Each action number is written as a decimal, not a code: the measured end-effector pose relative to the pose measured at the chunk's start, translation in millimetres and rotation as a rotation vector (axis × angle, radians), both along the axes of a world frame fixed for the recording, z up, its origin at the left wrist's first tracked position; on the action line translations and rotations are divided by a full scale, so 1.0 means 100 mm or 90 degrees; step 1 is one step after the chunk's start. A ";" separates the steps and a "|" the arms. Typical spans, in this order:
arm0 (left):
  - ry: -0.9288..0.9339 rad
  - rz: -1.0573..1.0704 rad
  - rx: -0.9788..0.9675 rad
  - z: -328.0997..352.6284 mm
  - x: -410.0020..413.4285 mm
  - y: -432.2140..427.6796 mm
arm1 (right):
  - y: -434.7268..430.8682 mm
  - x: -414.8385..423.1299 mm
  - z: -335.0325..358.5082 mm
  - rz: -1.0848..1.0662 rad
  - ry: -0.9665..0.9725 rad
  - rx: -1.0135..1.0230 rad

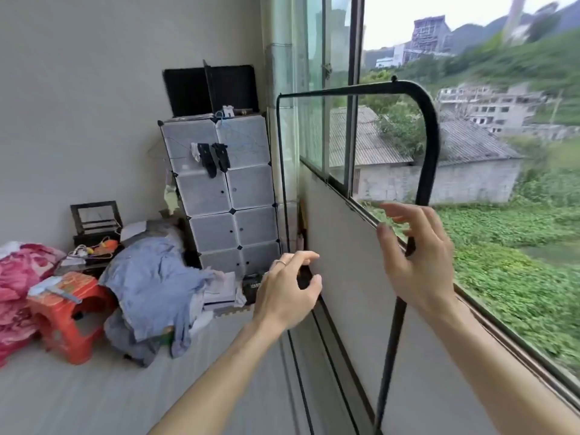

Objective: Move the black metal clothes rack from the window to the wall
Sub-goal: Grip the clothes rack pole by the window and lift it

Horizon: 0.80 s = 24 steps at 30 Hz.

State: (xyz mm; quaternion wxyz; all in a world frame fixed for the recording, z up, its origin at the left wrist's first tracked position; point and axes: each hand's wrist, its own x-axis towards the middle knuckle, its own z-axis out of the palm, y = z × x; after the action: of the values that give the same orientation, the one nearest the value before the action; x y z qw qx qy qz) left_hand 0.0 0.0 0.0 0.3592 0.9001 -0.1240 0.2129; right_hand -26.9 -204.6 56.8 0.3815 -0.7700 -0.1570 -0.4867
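The black metal clothes rack (345, 89) stands close against the window wall, its top bar level with the window (317, 127) and curving down into a near upright. My right hand (420, 259) is in front of that upright at sill height, fingers spread and not closed on it. My left hand (285, 290) is lower and further left, with fingers curved and apart. A dark rack part shows between its thumb and fingers, but I cannot tell if they touch. The rack's thin far upright runs down beside the cube cabinet. The grey wall (78, 89) is at the left.
A white cube cabinet (226, 189) with black panels on top fills the corner. A pile of blue clothes (150, 277), a red plastic stool (69, 312), a pink blanket (15, 277) and a small black stand lie along the left wall. Light floor stretches below my arms.
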 end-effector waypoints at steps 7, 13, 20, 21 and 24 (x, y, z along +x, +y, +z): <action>0.119 -0.154 -0.136 0.33 0.21 -1.04 | -0.60 0.34 0.45 0.072 -0.002 0.151; 0.209 -0.207 -0.234 0.35 0.18 -1.49 | -0.78 0.61 1.03 0.363 0.199 0.346; 0.220 -0.216 -0.391 0.58 0.14 -1.78 | -0.65 0.86 1.76 0.624 0.511 0.447; 0.220 -0.200 -0.407 0.59 0.16 -1.83 | -0.62 0.89 1.85 0.584 0.525 0.425; 0.223 -0.138 -0.471 0.57 0.21 -1.95 | -0.48 0.94 2.01 0.429 0.509 0.315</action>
State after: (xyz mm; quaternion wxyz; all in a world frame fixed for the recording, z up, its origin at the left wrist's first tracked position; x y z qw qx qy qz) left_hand 21.5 -195.2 57.4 0.6941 0.7148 -0.0705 0.0479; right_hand 66.8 -252.5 257.5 0.7141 -0.6892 -0.1188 -0.0317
